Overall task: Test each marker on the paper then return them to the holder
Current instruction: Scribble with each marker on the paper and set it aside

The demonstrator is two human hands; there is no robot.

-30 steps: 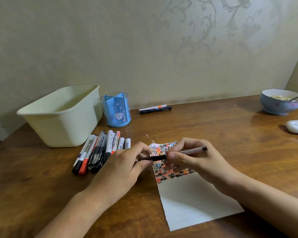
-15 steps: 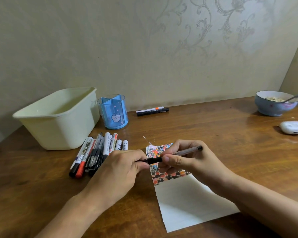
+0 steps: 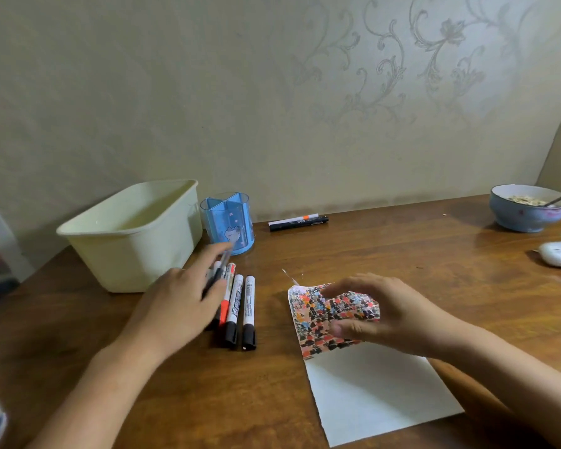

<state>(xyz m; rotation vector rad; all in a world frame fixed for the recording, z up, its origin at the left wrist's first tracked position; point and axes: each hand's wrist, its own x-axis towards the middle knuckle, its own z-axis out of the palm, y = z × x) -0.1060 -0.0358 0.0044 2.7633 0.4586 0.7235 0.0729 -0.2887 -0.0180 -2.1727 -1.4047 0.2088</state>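
You have one view only, from the camera on your head, looking forward and down across the wooden table (image 3: pixel 386 251) toward the papered wall (image 3: pixel 272 92) at its far edge. It sits close over the near edge, so both forearms enter from below, and its wide angle takes in the table from the cream tub (image 3: pixel 133 234) far left to the bowl (image 3: pixel 528 207) far right.

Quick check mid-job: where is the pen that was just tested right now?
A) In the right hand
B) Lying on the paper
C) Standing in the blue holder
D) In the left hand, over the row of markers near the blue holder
D: the left hand has the dark pen in its grip above the markers, short of the blue holder; the right hand holds nothing over the paper.
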